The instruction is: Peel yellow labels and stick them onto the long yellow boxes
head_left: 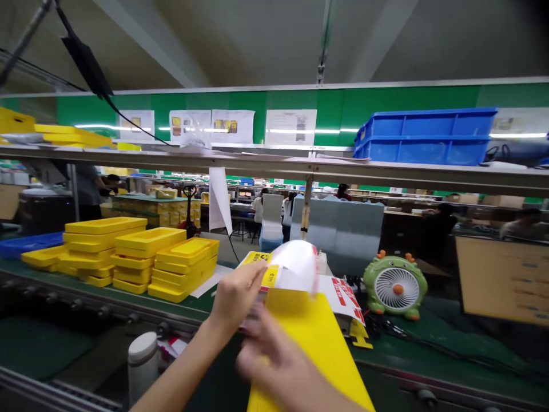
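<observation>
In the head view, my left hand [235, 294] is closed at the far end of a long yellow box [315, 343], its fingers pinching a curled sheet of printed labels [298, 263]. The sheet shows a white underside and yellow, black and red print, and it bends up over the box's far edge. My right hand [277, 357] lies over the box's near left side, smeared by motion. Whether its fingers hold anything is not visible. Just beyond the box, more white sheets with red print [343, 294] lie on the bench.
Stacks of yellow box parts [184, 269] stand at the left on the green conveyor. A green animal-shaped fan [397, 286] stands at the right, with cables near it. A white bottle [143, 366] is low at front left. Blue bins [424, 137] sit on the overhead shelf [257, 155].
</observation>
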`<state>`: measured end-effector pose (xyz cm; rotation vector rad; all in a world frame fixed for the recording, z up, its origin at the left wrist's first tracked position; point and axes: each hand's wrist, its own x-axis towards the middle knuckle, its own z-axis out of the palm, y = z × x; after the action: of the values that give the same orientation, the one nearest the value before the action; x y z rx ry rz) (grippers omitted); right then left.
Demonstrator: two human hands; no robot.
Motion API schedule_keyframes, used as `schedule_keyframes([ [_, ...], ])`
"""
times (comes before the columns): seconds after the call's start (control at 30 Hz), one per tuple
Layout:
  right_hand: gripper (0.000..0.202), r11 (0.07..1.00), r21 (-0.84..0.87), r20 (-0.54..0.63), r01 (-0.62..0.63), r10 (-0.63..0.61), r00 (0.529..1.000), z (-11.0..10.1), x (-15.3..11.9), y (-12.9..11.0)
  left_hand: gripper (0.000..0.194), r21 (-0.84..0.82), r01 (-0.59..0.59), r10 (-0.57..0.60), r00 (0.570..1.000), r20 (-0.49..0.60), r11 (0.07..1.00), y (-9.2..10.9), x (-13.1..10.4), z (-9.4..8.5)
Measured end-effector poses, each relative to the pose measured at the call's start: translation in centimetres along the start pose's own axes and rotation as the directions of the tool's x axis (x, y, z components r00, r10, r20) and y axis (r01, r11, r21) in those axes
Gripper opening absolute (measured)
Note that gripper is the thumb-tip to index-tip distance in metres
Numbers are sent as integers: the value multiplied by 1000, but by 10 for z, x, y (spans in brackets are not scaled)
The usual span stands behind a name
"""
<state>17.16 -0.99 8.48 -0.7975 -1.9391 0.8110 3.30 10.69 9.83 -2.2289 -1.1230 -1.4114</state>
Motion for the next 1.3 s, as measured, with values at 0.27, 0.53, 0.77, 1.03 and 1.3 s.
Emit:
schedule_keyframes([
  [0.27, 48, 481, 876, -262, 25, 430, 864, -51, -18, -13, 27, -195, -332, 292, 934, -206, 923, 99, -49, -31],
  [0.53, 55, 437, 899, -264, 7, 530, 806, -43, -38, -11, 22, -205, -274, 233, 951, -203, 940, 113, -57, -31],
  [0.77, 39, 766, 582, -231, -273, 477, 848, -54, -43, 14, 22, -472, 85, -39, 994, 106, 878, 108, -52, -47],
  [1.03, 36, 760, 580, -241, -293, 504, 829, -55, -34, 20, 22, -528, 364, -236, 926, 297, 767, 100, -48, -38],
  [1.3, 13, 664, 723, -449, -190, 662, 600, -157, 8, 126, 25, -806, 473, -620, 765, 174, 357, -52, -42, -38],
])
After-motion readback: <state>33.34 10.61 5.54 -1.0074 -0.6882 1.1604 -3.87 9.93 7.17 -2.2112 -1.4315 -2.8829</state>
